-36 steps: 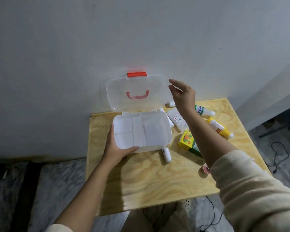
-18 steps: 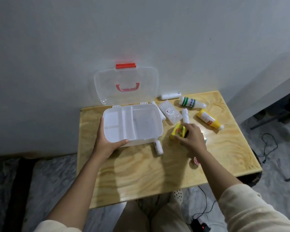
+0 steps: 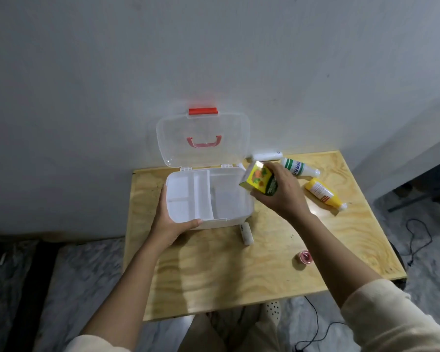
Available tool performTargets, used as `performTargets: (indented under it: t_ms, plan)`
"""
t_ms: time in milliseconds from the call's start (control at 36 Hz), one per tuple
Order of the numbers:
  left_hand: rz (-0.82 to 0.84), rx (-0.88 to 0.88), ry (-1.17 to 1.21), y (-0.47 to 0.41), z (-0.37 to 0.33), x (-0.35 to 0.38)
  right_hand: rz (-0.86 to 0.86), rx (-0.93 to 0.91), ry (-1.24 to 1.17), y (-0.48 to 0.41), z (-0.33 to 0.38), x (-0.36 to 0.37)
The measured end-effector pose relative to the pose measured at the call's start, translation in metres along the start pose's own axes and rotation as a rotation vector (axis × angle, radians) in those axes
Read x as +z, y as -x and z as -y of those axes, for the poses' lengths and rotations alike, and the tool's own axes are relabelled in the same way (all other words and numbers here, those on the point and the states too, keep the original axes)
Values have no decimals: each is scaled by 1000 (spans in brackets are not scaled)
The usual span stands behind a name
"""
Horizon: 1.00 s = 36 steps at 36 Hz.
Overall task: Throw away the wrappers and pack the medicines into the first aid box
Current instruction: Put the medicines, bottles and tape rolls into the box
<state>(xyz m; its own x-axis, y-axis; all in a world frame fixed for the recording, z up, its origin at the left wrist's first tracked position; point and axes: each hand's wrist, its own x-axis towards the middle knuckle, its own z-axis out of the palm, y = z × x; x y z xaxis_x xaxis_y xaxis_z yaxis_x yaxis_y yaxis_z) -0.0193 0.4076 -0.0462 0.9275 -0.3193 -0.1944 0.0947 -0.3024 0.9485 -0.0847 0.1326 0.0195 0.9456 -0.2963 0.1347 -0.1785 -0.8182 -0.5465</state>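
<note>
The white first aid box point(image 3: 229, 199) lies open on the wooden table point(image 3: 239, 270), its clear lid point(image 3: 202, 138) with red latch leaning against the wall. My left hand point(image 3: 170, 222) grips the box's front left corner. My right hand point(image 3: 282, 196) holds a yellow and green medicine carton point(image 3: 258, 177), tilted, just above the box's right edge. A green-labelled white bottle point(image 3: 299, 167) and a yellow bottle point(image 3: 323, 194) lie to the right. White tubes lie at the back point(image 3: 267, 156) and in front of the box point(image 3: 247, 233).
A small pink round item point(image 3: 304, 257) sits near the table's right front. The wall stands directly behind the table. Black cables point(image 3: 417, 240) trail on the floor to the right, and my knees are under the front edge.
My right hand came down from the lid, closed on the yellow carton on the table, and lifted it leftward to the box's right edge. The left hand stayed on the box.
</note>
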Motion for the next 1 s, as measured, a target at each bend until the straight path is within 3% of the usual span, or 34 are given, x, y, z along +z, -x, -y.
performTargets:
  t_ms: [139, 583, 833, 1000]
  plan:
    - [7, 23, 19, -1, -1, 0, 252, -161, 240, -21, 34, 14]
    - [-1, 29, 24, -6, 6, 1, 493, -382, 556, -54, 58, 35]
    - [-13, 47, 11, -8, 7, 1, 515, -395, 566, -59, 56, 33]
    - [3, 32, 25, -5, 6, -1, 396, -357, 522, -53, 50, 29]
